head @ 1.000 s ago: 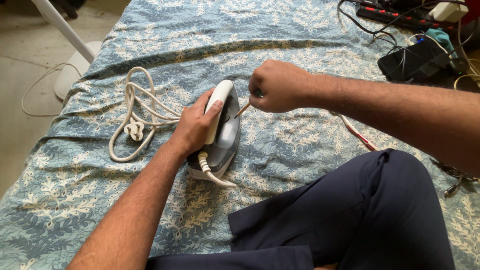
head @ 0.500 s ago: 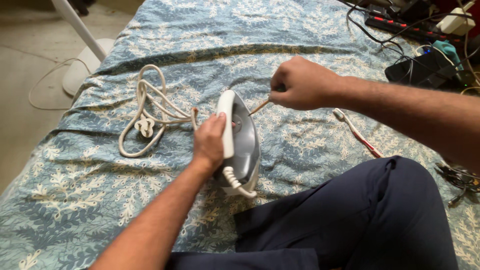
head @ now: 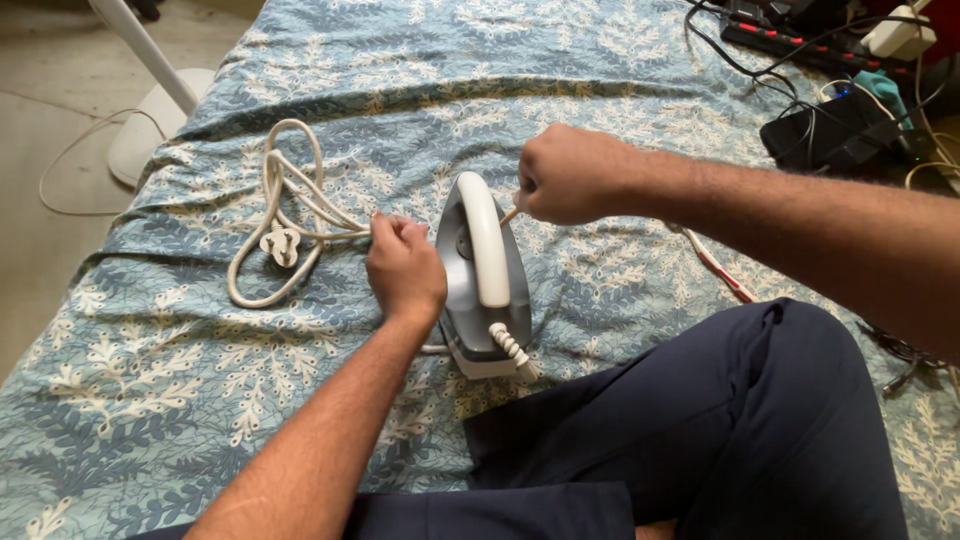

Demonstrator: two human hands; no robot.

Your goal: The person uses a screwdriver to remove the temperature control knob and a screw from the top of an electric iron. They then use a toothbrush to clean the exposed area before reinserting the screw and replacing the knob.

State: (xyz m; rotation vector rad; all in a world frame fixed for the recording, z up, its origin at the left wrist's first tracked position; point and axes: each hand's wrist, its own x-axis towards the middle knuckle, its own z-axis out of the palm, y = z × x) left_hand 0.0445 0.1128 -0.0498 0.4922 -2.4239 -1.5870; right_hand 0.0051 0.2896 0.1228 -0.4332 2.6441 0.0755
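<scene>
A grey electric iron with a white plastic handle (head: pixel 485 275) lies on the blue leaf-patterned bedspread (head: pixel 620 100). The left hand (head: pixel 405 268) presses against its side, grip curled. The right hand (head: pixel 570 175) pinches a thin pale stick-like tool (head: pixel 510 214) at the iron's top. A coiled white power cord (head: pixel 285 215) lies just left.

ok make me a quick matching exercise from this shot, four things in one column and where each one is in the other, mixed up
Things:
1. clothes iron
2. coiled white cord
3. left hand
4. right hand

Places:
A. looped on the blue patterned bedspread, left of the iron
B. closed on a thin stick-like tool beside the iron's handle
C. resting against the iron's left side
D. between the two hands, white handle up

Pairs: 1-D, 2-A, 3-C, 4-B
</scene>
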